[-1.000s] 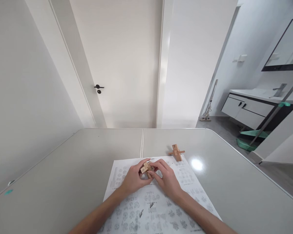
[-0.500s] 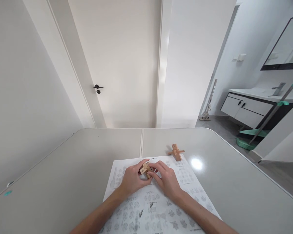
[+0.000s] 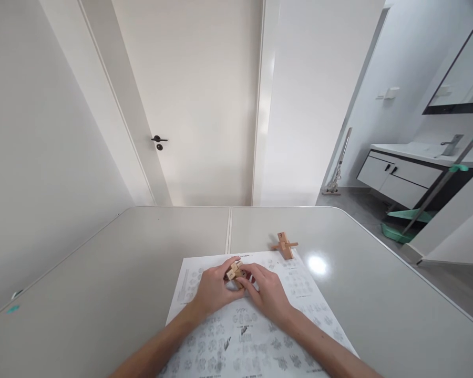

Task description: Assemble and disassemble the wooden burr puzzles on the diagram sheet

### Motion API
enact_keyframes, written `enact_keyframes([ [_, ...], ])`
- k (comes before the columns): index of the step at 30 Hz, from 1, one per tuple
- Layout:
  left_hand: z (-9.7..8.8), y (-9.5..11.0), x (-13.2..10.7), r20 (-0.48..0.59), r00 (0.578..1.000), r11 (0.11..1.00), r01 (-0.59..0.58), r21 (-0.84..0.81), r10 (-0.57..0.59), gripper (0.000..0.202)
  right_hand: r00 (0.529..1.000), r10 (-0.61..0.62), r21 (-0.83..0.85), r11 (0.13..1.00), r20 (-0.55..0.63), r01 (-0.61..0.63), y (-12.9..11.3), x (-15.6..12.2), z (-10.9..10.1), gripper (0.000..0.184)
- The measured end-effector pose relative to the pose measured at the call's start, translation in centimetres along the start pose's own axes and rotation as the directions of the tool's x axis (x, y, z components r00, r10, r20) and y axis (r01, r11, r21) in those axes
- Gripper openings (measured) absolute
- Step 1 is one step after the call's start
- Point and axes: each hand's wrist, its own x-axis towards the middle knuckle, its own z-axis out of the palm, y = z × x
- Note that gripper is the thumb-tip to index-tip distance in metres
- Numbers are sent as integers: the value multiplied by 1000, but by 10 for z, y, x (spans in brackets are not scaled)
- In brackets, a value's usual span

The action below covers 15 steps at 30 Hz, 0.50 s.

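Observation:
Over the upper part of a printed paper sheet, a small wooden interlocking puzzle is held between both hands. My left hand curls round its left side, thumb below and fingers above. From the right, my right hand pinches the puzzle's right part with thumb and fingers. Marks show on some of the block ends; the fingers hide much of the puzzle. A second wooden piece, a cross-shaped block assembly, lies apart from the hands at the sheet's upper right corner.
The pale table has a seam across its far half. Beyond it stand a white door and, to the right, a washbasin cabinet, a mop and a green dustpan.
Both hands stay in nearly the same place on the puzzle. The fingers of the right hand have shifted slightly on it. The cross-shaped assembly has not moved.

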Motion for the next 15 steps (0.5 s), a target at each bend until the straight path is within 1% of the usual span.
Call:
enact_keyframes([
  [4, 1, -3, 1, -20, 1000, 999, -12, 35, 13, 63, 999, -30, -13, 999, 12, 31, -2, 1, -1, 15],
  [7, -1, -1, 1, -49, 998, 998, -49, 50, 51, 64, 1000, -29, -7, 1000, 11, 29, -2, 1, -1, 14],
  [10, -3, 2, 2, -58, 996, 996, -60, 60, 63, 61, 1000, -21, 4, 1000, 8, 21, -1, 0, 0, 15],
  [15, -3, 1, 2, -47, 996, 997, -76, -24, 75, 60, 1000, -9, 20, 1000, 1, 9, 0, 0, 1, 15],
])
